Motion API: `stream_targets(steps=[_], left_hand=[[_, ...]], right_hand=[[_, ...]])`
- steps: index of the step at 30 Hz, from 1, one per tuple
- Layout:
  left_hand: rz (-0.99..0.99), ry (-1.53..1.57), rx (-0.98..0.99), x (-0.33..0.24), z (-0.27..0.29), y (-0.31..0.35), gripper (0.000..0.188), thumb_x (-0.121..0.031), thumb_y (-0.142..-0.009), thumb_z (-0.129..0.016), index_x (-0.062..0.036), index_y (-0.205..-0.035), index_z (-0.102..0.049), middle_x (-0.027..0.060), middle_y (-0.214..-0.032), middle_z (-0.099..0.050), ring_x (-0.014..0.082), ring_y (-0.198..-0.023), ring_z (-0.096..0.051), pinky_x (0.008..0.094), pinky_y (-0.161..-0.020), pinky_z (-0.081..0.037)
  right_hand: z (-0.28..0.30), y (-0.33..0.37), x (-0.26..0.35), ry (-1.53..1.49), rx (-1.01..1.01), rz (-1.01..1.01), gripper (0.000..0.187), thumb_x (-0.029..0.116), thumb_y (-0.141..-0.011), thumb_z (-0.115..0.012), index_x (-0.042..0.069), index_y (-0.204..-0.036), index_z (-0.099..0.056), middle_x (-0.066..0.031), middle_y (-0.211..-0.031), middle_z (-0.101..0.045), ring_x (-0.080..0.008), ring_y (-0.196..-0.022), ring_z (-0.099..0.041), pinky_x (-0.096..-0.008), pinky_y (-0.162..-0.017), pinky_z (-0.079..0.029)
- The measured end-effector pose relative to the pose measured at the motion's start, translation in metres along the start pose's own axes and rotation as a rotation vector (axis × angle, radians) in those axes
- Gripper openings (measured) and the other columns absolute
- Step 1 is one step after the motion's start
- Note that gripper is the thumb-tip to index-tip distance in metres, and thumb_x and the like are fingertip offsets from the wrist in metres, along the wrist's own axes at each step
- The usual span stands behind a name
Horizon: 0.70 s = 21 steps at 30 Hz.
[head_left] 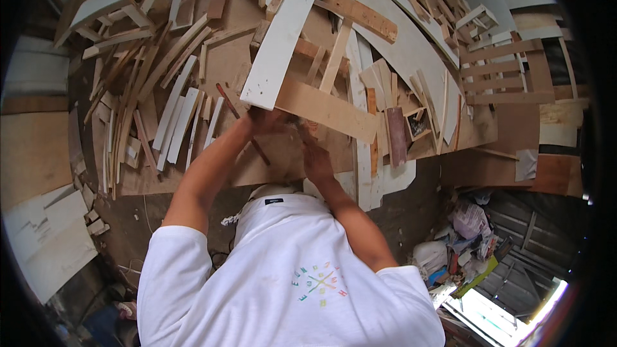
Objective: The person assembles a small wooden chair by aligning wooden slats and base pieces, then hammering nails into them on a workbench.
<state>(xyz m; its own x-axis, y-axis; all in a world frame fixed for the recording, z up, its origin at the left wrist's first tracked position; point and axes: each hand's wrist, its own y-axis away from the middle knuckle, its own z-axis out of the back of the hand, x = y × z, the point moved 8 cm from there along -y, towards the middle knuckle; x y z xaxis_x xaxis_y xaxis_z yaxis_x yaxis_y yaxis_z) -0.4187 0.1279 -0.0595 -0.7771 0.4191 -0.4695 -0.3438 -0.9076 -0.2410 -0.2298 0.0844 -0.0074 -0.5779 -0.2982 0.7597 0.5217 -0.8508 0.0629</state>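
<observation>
A wooden frame stands on the workbench in front of me, with a long white board along its left side and a tan board across its near end. My left hand is at the near corner where these two boards meet, partly beneath the white board; its fingers are in shadow. Just right of it, below the tan board, my right hand is closed, close to my left hand. What it grips is too dark to make out. A thin reddish-brown stick lies on the bench, passing under my left forearm.
Many wood strips lie heaped on the bench's left. To the right are a purplish-brown block, a small open box of dark bits and a slatted wooden piece. Bags and scraps lie on the floor at right.
</observation>
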Motion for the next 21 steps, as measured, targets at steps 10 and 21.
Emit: stream_targets(steps=[10,21], left_hand=[[-0.007,0.096,0.121,-0.004,-0.003,-0.004,0.089,-0.041,-0.065,-0.093,-0.0067,-0.140,-0.058,0.0178,-0.143,-0.056,0.0387,-0.135,-0.051,0.0490,-0.113,-0.041],[-0.019,0.024,0.118,-0.009,0.011,-0.001,0.073,-0.040,-0.070,-0.089,-0.0079,-0.131,-0.066,0.0173,-0.140,-0.059,0.0379,-0.131,-0.054,0.0486,-0.112,-0.043]], right_hand=[[-0.014,-0.001,-0.020,0.069,0.075,-0.029,0.057,0.016,-0.106,-0.052,0.016,-0.160,-0.036,-0.0278,-0.117,-0.068,-0.0474,-0.093,-0.069,-0.0553,-0.080,-0.053],[-0.013,0.009,-0.022,0.040,0.087,-0.180,0.059,0.021,-0.107,-0.050,0.015,-0.162,-0.031,-0.0252,-0.103,-0.072,-0.0451,-0.082,-0.069,-0.0546,-0.075,-0.053]])
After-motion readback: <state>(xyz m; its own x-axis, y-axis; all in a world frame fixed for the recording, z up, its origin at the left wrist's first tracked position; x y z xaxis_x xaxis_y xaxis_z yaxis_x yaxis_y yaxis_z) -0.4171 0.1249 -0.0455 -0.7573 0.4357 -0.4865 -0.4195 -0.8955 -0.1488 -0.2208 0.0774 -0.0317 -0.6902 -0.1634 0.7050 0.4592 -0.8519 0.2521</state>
